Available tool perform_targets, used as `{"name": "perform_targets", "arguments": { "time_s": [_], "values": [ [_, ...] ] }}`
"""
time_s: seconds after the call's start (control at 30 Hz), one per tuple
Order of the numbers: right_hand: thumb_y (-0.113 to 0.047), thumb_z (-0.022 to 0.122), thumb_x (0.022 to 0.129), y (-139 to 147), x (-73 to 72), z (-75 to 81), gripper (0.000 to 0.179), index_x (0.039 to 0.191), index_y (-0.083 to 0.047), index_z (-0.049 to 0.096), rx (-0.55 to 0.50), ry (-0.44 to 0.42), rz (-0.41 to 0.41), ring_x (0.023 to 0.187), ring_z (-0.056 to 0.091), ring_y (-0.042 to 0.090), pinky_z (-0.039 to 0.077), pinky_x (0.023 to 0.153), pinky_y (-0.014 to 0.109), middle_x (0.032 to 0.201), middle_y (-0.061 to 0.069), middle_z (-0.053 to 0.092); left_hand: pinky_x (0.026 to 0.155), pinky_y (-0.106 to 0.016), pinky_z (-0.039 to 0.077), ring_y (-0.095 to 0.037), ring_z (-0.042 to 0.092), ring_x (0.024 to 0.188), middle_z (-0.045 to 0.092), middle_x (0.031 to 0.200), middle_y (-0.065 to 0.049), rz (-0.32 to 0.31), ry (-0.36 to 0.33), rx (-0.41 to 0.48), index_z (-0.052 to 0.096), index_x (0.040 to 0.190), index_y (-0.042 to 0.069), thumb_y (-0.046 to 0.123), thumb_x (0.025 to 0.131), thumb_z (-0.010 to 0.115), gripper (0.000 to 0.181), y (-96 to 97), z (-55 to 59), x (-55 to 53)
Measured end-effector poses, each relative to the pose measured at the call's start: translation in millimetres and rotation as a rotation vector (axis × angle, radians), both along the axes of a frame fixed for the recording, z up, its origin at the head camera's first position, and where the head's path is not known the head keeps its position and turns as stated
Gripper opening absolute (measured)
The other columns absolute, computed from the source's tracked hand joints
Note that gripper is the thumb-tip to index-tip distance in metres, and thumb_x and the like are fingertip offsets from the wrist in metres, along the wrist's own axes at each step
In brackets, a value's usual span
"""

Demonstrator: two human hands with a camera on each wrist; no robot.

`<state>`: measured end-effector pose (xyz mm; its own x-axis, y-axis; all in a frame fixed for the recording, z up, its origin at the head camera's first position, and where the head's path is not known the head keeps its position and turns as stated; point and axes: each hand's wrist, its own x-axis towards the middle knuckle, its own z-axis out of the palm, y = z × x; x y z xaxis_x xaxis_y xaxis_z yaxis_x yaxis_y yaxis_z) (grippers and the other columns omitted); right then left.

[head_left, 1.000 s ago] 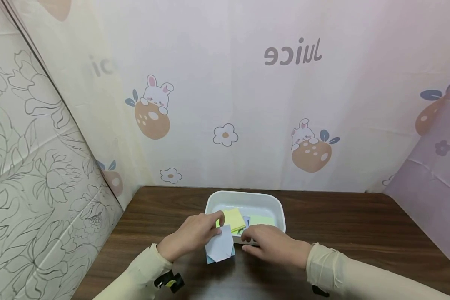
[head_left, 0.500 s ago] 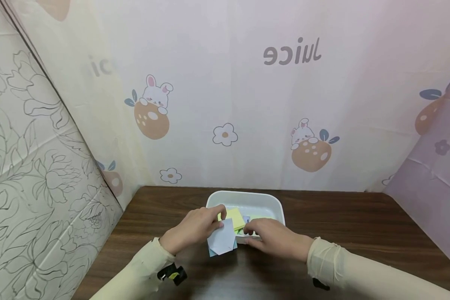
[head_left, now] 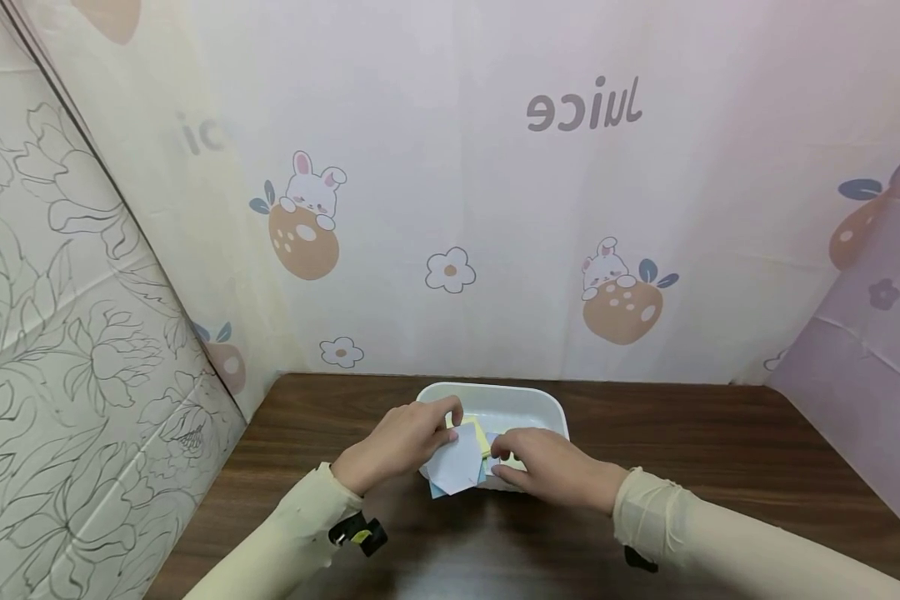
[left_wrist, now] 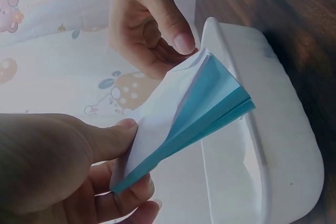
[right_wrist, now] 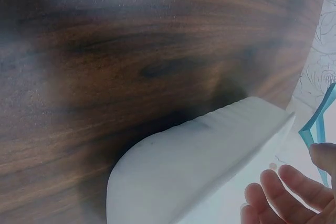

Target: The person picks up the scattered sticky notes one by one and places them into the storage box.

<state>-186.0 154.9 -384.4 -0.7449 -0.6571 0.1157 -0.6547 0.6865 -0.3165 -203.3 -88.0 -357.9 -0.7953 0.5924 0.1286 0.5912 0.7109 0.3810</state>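
My left hand (head_left: 401,440) pinches a pad of sticky notes (head_left: 456,462) between thumb and fingers, over the near left side of a white tray (head_left: 521,390). White paper faces up on the pad; turquoise sheets (left_wrist: 210,98) show below it, parted at the far end in the left wrist view. My right hand (head_left: 555,468) hovers over the tray's near rim with loosely bent fingers and nothing in them. Its thumb overlaps the pad's corner in the left wrist view. A yellow note pad (head_left: 483,439) lies in the tray, partly hidden behind the held pad.
A pale blue-grey paper (head_left: 493,463) lies in the tray beside my right fingertips. The tray stands toward the back of a dark wooden table (head_left: 660,433). A printed curtain (head_left: 390,208) hangs behind, and another flower-patterned sheet (head_left: 82,375) hangs on the left.
My left hand has lifted the held pad away from me and slightly right, from before the tray to over its near edge. The right hand has shifted slightly forward over the rim.
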Motion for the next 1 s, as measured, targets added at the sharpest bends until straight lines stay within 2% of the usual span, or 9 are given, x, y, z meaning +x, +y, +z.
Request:
{"name": "perform_targets", "arguments": {
  "time_s": [0.2,0.6,0.83,1.0],
  "values": [
    [-0.025,0.069,0.096,1,-3.8,0.6,0.015,0.103,-0.012,0.071,0.017,-0.004,-0.027,0.082,0.063,0.011,0.052,0.074,0.03,0.093,-0.007,0.069,0.058,-0.024,0.045,-0.008,0.062,0.072,0.075,0.09,-0.001,0.01,0.005,0.001,0.058,0.101,0.017,0.017,0.098,0.067,0.01,2.0,1.4,-6.8],
    [-0.025,0.069,0.095,3,-8.5,3.9,0.016,0.104,-0.011,0.072,0.022,-0.004,-0.042,0.083,0.064,0.011,0.053,0.074,0.031,0.093,-0.006,0.071,0.058,-0.023,0.045,-0.008,0.059,0.07,0.075,0.091,-0.002,0.001,0.018,0.0,0.059,0.103,0.017,0.019,0.099,0.066,0.009,6.4,2.2,-18.5],
    [-0.024,0.067,0.097,-1,-13.6,4.5,0.017,0.105,-0.01,0.072,0.034,0.0,-0.054,0.087,0.067,0.015,0.054,0.076,0.034,0.095,-0.003,0.071,0.061,-0.025,0.046,-0.009,0.06,0.073,0.075,0.092,-0.001,0.01,0.002,0.002,0.058,0.104,0.017,0.019,0.099,0.065,0.009,4.4,-1.1,-25.1],
    [-0.024,0.067,0.096,-2,-16.0,2.9,0.018,0.106,-0.009,0.072,0.039,0.003,-0.049,0.087,0.068,0.016,0.054,0.076,0.034,0.095,-0.002,0.072,0.061,-0.025,0.046,-0.009,0.059,0.072,0.074,0.093,-0.003,0.01,-0.045,0.002,0.057,0.105,0.018,0.019,0.1,0.064,0.008,6.1,-3.2,-30.6]
  ]
}}
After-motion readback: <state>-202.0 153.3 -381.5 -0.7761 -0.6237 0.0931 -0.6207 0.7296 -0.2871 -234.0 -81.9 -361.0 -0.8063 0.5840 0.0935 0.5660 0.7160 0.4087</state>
